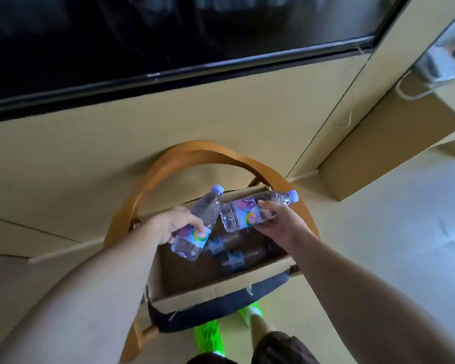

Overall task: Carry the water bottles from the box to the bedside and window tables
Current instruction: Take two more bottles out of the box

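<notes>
Two hands, each gripping one clear water bottle above the open cardboard box (195, 290). Left hand (170, 224) has fingers curled round the lower body of the left bottle (199, 223), fingertips over the coloured label; bottle tilted, lilac cap pointing up and to the right, base down near the box's left wall. Right hand (279, 219) grips the right bottle (247, 214) from below, thumb on top near the shoulder, fingers wrapped under the label; this bottle lies almost level, cap pointing right, base toward the left bottle. The two bottles nearly meet in the middle, touching or just apart, cannot tell. Both are held over the box, not inside it.

More bottles in the box (237, 256) lie on their sides on the box floor, dark and blurred, count unclear. The box sits on the dark seat (221, 306) of a wooden chair (195, 153) whose curved back arches behind the bottles. The chair stands just beside a beige wall; above it a large dark panel with a black frame (168, 35), a window or a screen, cannot tell which. Second cardboard box (389, 151) on the pale floor to the right, with a white cable and a blurred grey object near it, not identifiable. Bright green footwear (208, 334) and brown shorts show at the bottom edge under the seat. No bedside or window table visible.
</notes>
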`<state>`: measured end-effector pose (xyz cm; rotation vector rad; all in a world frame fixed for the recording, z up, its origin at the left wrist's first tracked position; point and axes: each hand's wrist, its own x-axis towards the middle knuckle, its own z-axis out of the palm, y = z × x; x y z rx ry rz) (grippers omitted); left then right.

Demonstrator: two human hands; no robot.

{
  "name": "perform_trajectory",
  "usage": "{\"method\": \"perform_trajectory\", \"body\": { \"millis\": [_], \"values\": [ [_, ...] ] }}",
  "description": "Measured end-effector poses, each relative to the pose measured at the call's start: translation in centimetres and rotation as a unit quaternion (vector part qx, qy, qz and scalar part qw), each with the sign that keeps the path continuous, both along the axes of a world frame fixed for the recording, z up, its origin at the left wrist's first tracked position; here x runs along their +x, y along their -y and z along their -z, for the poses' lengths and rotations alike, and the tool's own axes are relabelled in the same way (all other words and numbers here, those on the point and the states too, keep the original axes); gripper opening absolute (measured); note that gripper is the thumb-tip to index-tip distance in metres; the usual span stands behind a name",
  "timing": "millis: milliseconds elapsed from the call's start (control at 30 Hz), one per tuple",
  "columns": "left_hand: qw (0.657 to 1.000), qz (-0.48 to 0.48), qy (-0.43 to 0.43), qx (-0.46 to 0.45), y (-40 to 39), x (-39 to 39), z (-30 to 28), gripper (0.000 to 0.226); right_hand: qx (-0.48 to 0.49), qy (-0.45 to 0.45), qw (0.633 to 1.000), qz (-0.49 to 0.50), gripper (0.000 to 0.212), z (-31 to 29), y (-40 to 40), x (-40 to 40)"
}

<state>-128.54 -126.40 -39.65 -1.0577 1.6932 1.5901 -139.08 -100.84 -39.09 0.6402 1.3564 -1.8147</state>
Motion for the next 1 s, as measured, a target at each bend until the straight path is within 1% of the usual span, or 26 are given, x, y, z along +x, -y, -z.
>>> {"method": "perform_trajectory", "body": {
  "millis": [100,167,233,300,333,400,467,500,533,600,633,667,767,833,900,933,1000],
  "values": [
    [0.996,0.021,-0.038,0.072,-3.5,-3.1,-5.4,0.048,-0.108,-0.044,0.993,0.026,0.035,-5.3,-3.4,0.3],
    [0.990,0.036,-0.066,0.118,-7.1,-5.7,-8.8,0.041,-0.169,-0.070,0.982,0.046,0.035,-8.3,-5.7,0.1],
    [0.982,0.039,-0.103,0.156,-11.6,-8.2,-12.1,0.036,-0.248,-0.099,0.960,0.089,0.035,-11.1,-8.3,-0.5],
    [0.973,0.051,-0.131,0.181,-16.8,-10.2,-15.2,0.035,-0.313,-0.145,0.929,0.132,0.021,-13.9,-11.5,-1.2],
    [0.969,0.070,-0.143,0.188,-19.5,-11.0,-16.7,0.032,-0.338,-0.166,0.915,0.145,0.020,-15.2,-13.4,-1.5],
    [0.960,0.108,-0.162,0.202,-25.4,-12.7,-19.3,0.029,-0.373,-0.184,0.896,0.155,0.028,-17.4,-18.2,-1.9],
    [0.951,0.134,-0.174,0.216,-31.6,-14.2,-21.2,0.035,-0.392,-0.212,0.882,0.153,0.029,-18.9,-23.8,-2.1],
    [0.949,0.149,-0.178,0.214,-34.8,-14.7,-22.1,0.038,-0.377,-0.229,0.885,0.148,0.029,-19.7,-26.9,-2.1],
    [0.947,0.163,-0.187,0.205,-38.1,-15.2,-22.7,0.042,-0.341,-0.230,0.898,0.158,0.029,-20.5,-30.0,-2.1],
    [0.946,0.174,-0.211,0.176,-44.8,-16.2,-23.8,0.062,-0.264,-0.235,0.915,0.194,0.027,-21.8,-36.8,-2.0],
    [0.945,0.179,-0.220,0.165,-48.2,-16.8,-24.3,0.071,-0.234,-0.244,0.916,0.215,0.026,-22.4,-40.2,-1.9],
    [0.942,0.187,-0.230,0.157,-51.6,-17.3,-24.8,0.073,-0.209,-0.250,0.914,0.242,0.024,-22.8,-43.5,-1.8],
    [0.928,0.213,-0.263,0.152,-61.4,-18.0,-26.2,0.062,-0.174,-0.275,0.893,0.310,0.016,-24.0,-52.9,-1.1],
    [0.919,0.230,-0.276,0.160,-67.4,-18.3,-27.0,0.053,-0.172,-0.290,0.878,0.341,0.021,-24.4,-58.6,-0.4],
    [0.907,0.251,-0.288,0.178,-73.0,-18.7,-27.5,0.038,-0.160,-0.289,0.874,0.356,0.018,-24.7,-63.7,0.3],
    [0.900,0.266,-0.292,0.187,-75.6,-18.9,-27.7,0.034,-0.149,-0.289,0.871,0.369,0.015,-24.6,-66.1,0.5],
    [0.888,0.306,-0.285,0.190,-80.8,-19.4,-27.9,0.040,-0.123,-0.295,0.857,0.403,0.016,-24.4,-70.7,0.8]
  ]
}}
